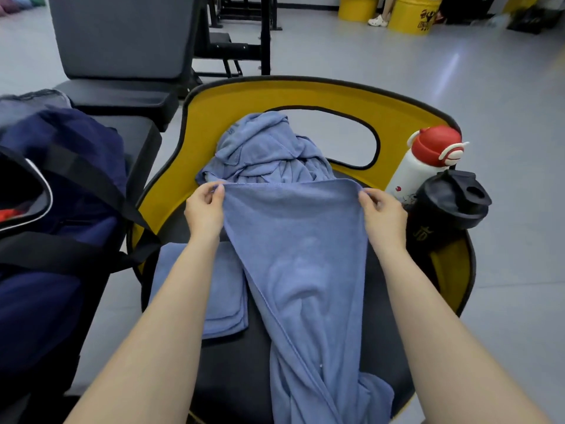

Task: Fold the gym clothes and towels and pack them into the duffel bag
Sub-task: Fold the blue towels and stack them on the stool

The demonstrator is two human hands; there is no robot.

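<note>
A blue towel (301,264) hangs stretched between my hands over the black seat of a yellow chair (214,117). My left hand (204,206) pinches its top left corner and my right hand (380,212) pinches its top right corner. The towel's lower end drapes toward me in folds. A folded blue towel (226,295) lies flat on the seat under my left forearm. A crumpled blue garment (263,151) is heaped against the chair back. The navy duffel bag (61,209) sits open at the left, with something red inside.
A white bottle with a red cap (425,160) and a black shaker bottle (449,206) stand on the chair's right side. Black gym benches (122,56) are behind the bag. Yellow drums (412,13) and a person's foot are far back on the grey floor.
</note>
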